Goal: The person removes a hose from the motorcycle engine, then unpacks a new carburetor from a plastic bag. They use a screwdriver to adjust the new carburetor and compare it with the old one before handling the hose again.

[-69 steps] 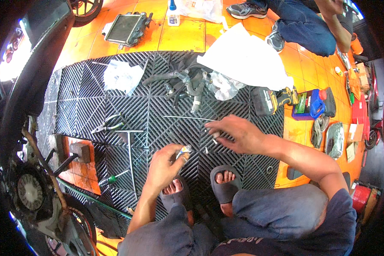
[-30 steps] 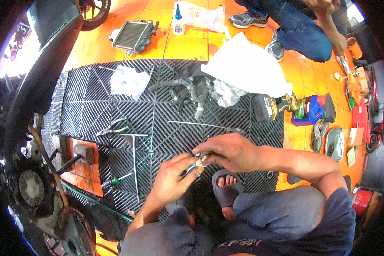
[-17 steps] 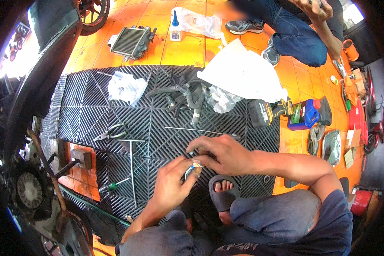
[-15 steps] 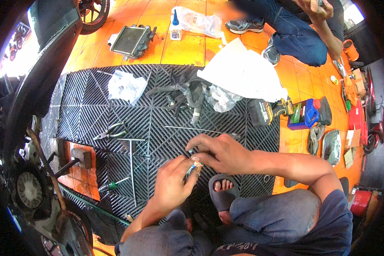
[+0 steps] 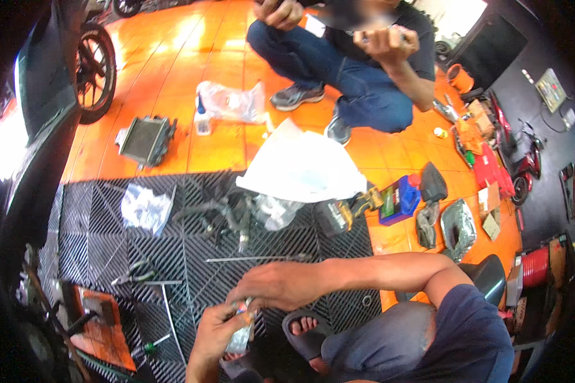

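My left hand (image 5: 212,332) is closed round a small shiny silvery packet (image 5: 239,338), low in front of me above the black ribbed mat (image 5: 201,249). Its exact kind does not show. My right hand (image 5: 278,284) bends over from the right, its fingers curled and pressed together at the packet's upper end. What those fingers hold is hidden. Beyond them a thin metal rod (image 5: 255,258) lies on the mat. To the left are pliers (image 5: 134,273), a long T-handle wrench (image 5: 170,319) and a green-handled screwdriver (image 5: 150,346).
Black hoses (image 5: 239,220), clear plastic bags (image 5: 145,207) and a white sheet (image 5: 303,166) lie ahead. A cordless drill (image 5: 348,214) and a blue jug (image 5: 399,201) stand right. A radiator (image 5: 148,142) sits far left. Another person (image 5: 358,83) squats opposite, hands raised. Motorcycle parts (image 5: 41,115) border the left.
My head view has tilted up and turned right, so the scene sits lower and further left. My right fingers have curled in closer over the packet. More of the packet's silvery side shows.
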The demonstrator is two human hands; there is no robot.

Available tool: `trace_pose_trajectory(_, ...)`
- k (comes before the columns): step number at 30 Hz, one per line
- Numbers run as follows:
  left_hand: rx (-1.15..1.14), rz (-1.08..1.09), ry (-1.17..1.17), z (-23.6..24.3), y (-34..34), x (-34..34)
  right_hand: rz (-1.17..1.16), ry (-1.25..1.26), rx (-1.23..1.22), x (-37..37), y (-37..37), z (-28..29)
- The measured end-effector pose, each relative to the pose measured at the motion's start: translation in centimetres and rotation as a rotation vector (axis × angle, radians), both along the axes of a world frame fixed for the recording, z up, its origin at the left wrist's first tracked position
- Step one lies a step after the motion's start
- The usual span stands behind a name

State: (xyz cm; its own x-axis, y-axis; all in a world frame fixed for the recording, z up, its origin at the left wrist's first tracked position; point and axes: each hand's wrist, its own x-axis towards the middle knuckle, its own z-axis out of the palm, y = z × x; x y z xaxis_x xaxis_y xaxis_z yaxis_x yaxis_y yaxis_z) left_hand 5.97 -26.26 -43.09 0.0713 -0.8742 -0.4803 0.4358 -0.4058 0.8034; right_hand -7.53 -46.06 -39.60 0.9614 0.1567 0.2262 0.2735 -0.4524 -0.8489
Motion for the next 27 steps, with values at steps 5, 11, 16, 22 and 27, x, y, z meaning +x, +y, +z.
trace_pose_trajectory(5, -0.137, -0.146, 0.541, -2.6, 1.2, 0.7, 0.208, 0.006, -0.012, -0.6, 0.5, 1.1)
trace_pose_trajectory(11, -0.17, -0.199, 0.835, -6.6, 2.7, 0.1, 0.273, -0.035, -0.225, -0.4, 0.7, 2.9)
trace_pose_trajectory(16, -0.218, -0.173, 0.922, -5.8, 2.3, -0.2, 0.215, -0.081, -0.081, -0.3, 1.0, 2.7)
trace_pose_trajectory(22, -0.201, -0.136, 0.694, -3.8, 1.7, 0.1, -0.003, 0.177, 0.241, -1.0, 1.5, 2.8)
trace_pose_trajectory(27, -0.153, -0.092, 0.656, -2.9, 1.4, 0.2, -0.031, 0.058, 0.226, -0.9, 1.4, 2.5)
